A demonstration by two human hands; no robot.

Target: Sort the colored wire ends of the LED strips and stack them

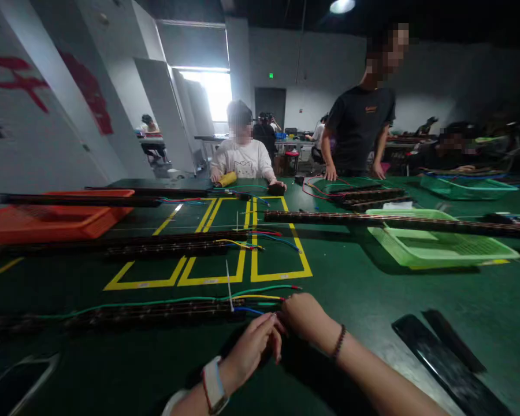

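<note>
A dark wire harness [156, 312] lies across the near table, its ends fanning out towards my hands. My left hand [255, 345] is closed, thumb and forefinger together where the blue wire [248, 309] reaches its fingertips. Right against it, my right hand [305, 318] is curled shut with its back to me, hiding whatever its fingers hold. The yellow wire [260, 297] runs up to the right knuckles. Above them a green wire [190, 297] with a red tip extends past the bundle. A white cable tie [229, 283] stands up from the harness.
Further harnesses [169, 245] lie across yellow tape outlines [281, 277]. An orange basket [99, 219] stands left, a light green basket [450, 254] right, with a long bundle [329, 218] over it. Black strips [446, 358] lie near right. Two people [247, 159] are opposite.
</note>
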